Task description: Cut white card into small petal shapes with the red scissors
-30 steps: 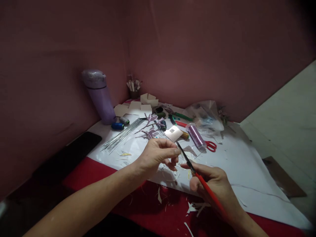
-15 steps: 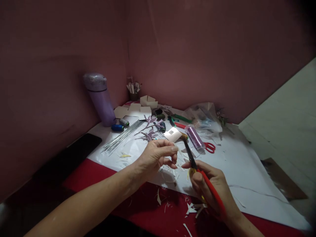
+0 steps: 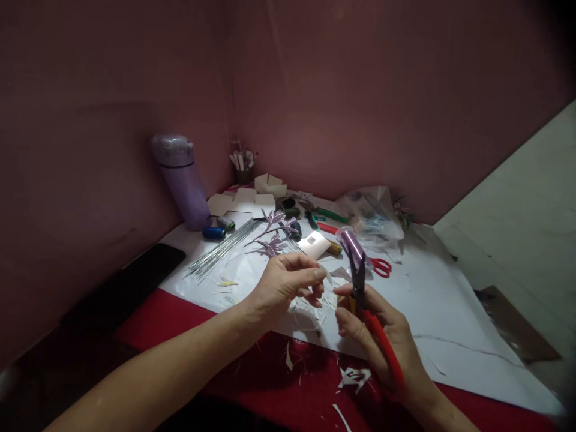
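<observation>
Between thumb and forefinger, my left hand (image 3: 294, 279) pinches a small pale piece (image 3: 329, 276), perhaps paper; most of it is hidden by the fingers. My right hand (image 3: 382, 330) grips red-handled scissors (image 3: 359, 279), blades pointing up and parted in a narrow V. The hands are close together but apart, above the near edge of the white sheet (image 3: 450, 300). Thin pale offcuts lie under them, and more scraps (image 3: 355, 378) rest on the red cloth (image 3: 252, 384). Beyond my left hand lie purple flowers on stems (image 3: 274, 243).
A bundle of thin wires (image 3: 225, 252) lies left of the flowers, near a blue thread spool (image 3: 213, 233). Behind stands a purple bottle (image 3: 182, 180). A clear tube of purple material (image 3: 348, 240), red scissors (image 3: 381, 267), green-handled pliers (image 3: 330, 214) and a plastic bag (image 3: 375, 216) sit farther back.
The scissors in my right hand have turned more upright, and their blades have parted. My right thumb has shifted outward. The left hand has barely moved; its pale piece shows more clearly.
</observation>
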`<action>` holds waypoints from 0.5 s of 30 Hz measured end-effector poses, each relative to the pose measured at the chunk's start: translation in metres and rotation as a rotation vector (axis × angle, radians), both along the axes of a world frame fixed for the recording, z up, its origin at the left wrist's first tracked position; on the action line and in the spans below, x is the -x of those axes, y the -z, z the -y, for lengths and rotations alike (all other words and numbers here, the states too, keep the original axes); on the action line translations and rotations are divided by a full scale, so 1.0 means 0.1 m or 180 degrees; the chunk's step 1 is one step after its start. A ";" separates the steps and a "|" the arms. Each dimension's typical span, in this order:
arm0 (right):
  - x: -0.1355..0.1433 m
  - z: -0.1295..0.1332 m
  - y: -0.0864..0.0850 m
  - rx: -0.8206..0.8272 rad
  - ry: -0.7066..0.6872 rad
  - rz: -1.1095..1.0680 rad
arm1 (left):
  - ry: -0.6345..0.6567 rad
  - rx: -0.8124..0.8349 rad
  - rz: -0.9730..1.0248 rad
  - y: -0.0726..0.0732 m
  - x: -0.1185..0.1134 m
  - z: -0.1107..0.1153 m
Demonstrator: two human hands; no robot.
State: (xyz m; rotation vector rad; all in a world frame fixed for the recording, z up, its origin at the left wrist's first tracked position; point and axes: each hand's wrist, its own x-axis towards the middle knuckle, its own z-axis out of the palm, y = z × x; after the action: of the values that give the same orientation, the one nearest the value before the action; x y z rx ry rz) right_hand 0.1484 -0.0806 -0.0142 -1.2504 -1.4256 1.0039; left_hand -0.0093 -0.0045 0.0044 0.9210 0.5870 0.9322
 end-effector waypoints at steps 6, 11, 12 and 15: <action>-0.01 -0.02 0.02 -0.0302 0.0380 -0.0120 | -0.0102 -0.0292 -0.0163 0.04 -0.02 0.02; 0.00 -0.01 -0.01 -0.0206 0.0295 -0.0223 | -0.0025 -0.0085 -0.0095 0.05 -0.02 0.02; 0.00 -0.01 -0.01 -0.0142 0.0229 -0.0260 | 0.0060 0.0084 -0.0026 0.06 -0.02 0.01; 0.00 0.00 -0.02 0.0034 0.0043 -0.0401 | 0.0389 0.0609 0.0159 0.10 -0.03 -0.03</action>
State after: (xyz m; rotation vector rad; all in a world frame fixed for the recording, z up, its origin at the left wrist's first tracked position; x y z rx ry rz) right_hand 0.1485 -0.0809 -0.0122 -1.1819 -1.3148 1.0635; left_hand -0.0064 -0.0019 -0.0059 0.7512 0.5605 0.7730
